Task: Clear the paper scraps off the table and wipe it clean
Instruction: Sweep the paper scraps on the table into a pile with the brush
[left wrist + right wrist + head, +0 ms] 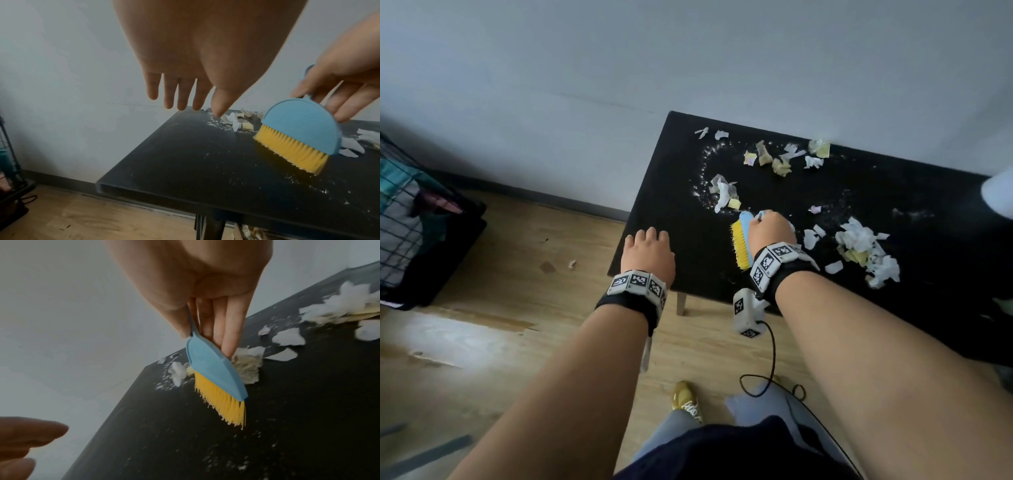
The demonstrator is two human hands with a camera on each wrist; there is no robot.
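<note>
A black table (808, 240) carries several white and yellow paper scraps (863, 250) and white crumbs. My right hand (770, 231) grips a small brush (743, 240) with a blue back (302, 125) and yellow bristles (222, 402), held just over the table's left part. More paper scraps (246, 366) lie just behind the brush, and others (774, 156) lie at the far edge. My left hand (649, 253) hovers over the table's left front corner, fingers (180, 92) straight and empty.
A grey wall (688, 51) runs behind the table. Wooden floor (517, 274) lies to the left, with one scrap (571, 263) on it. A wire rack (410, 219) with cloth stands at far left. My shoe (686, 401) shows below.
</note>
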